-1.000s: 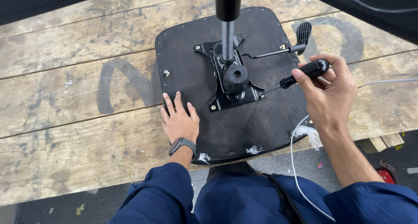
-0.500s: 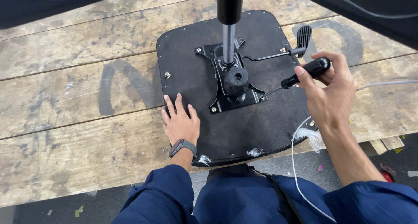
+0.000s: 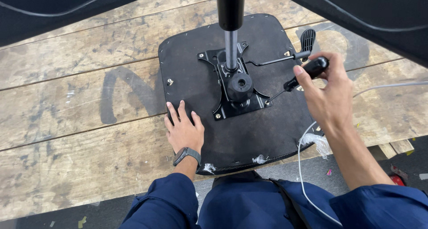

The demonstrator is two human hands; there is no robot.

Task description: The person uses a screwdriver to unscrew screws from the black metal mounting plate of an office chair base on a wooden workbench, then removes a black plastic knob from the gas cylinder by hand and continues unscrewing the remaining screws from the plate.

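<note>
An upturned black chair seat (image 3: 263, 135) lies on a wooden table (image 3: 76, 135). A black metal mounting plate (image 3: 234, 84) is fixed to its middle, with a gas-lift column (image 3: 230, 15) rising from it and a lever with a paddle handle (image 3: 306, 39) sticking out to the right. My left hand (image 3: 183, 131) lies flat on the seat's near left part, fingers spread, a dark watch on the wrist. My right hand (image 3: 330, 95) grips a black-handled screwdriver (image 3: 307, 72); its tip rests at the plate's right near corner.
Dark panels (image 3: 356, 15) overhang the top of the view on both sides. A thin white cable (image 3: 299, 166) runs from the seat's right edge down past my lap. The table's near edge drops to a grey floor with small scraps (image 3: 394, 171).
The view has shifted slightly. My right hand with the screwdriver has edged a little along the plate's right corner. The left hand stays flat on the seat.
</note>
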